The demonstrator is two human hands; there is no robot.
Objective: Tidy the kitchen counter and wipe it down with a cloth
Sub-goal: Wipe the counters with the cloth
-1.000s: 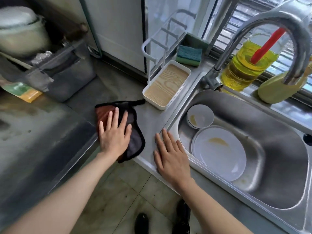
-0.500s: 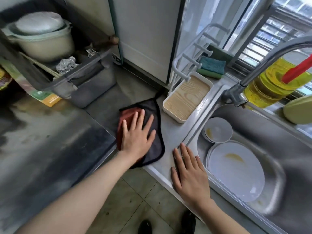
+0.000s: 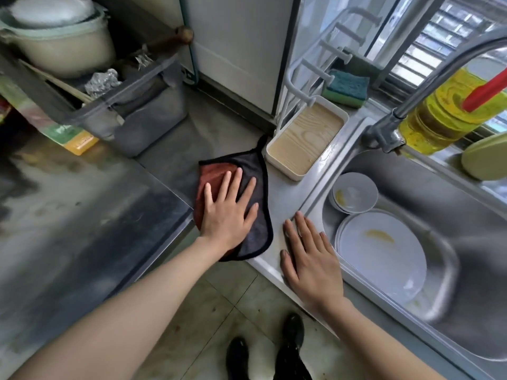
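Steel counter (image 3: 285,193) turns a corner; sink (image 3: 452,215) at right holds a dirty plate (image 3: 384,259). White tray (image 3: 304,138) stands just behind the cloth (image 3: 258,187), blocking that side; bare counter lies to its left. Cloth lies flat, overhanging the front edge. Left hand (image 3: 227,215), fingers spread, presses it. Right hand (image 3: 312,264), flat, holding nothing, rests beside the sink rim. Bowl (image 3: 354,193) touches the plate.

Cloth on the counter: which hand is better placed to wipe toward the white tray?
Left. The left hand lies flat on the cloth, fingers straight, pointing toward the white tray. The right hand rests flat on the counter by the sink, clear of the cloth.
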